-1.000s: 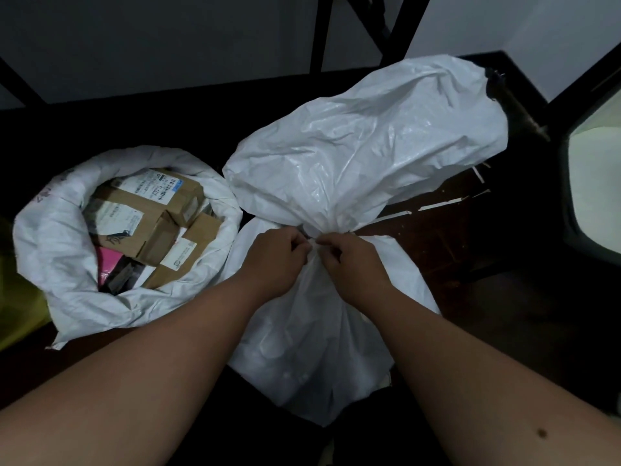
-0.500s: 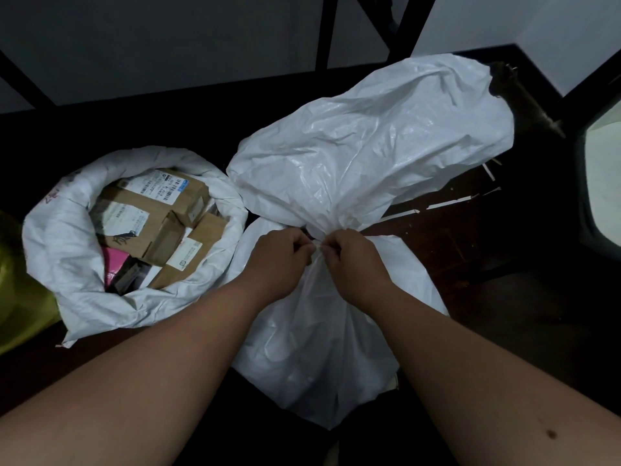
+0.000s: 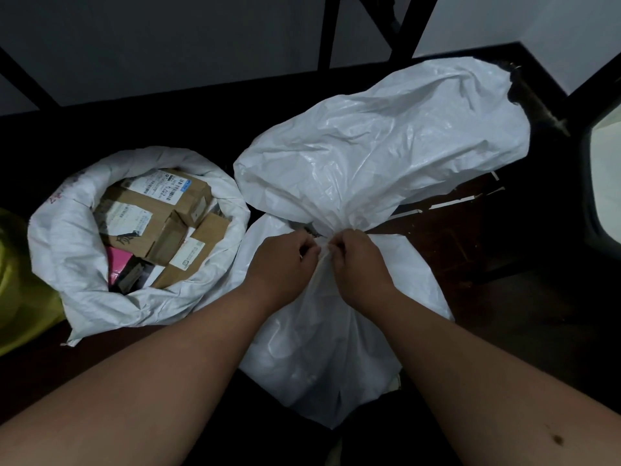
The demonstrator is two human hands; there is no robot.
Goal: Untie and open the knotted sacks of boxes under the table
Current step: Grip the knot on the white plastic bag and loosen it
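Head view: left hand (image 3: 285, 260) and right hand (image 3: 358, 264) pinch the tied sack (image 3: 336, 331) at its neck; knot hidden behind fingers. Open sack (image 3: 67, 243) alongside shows boxes (image 3: 154, 223), partly buried.

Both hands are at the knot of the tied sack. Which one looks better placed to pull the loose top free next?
Probably the right hand. Both it and the left hand pinch the knot, but the tied sack's loose top fans up and rightward, on the right hand's side.
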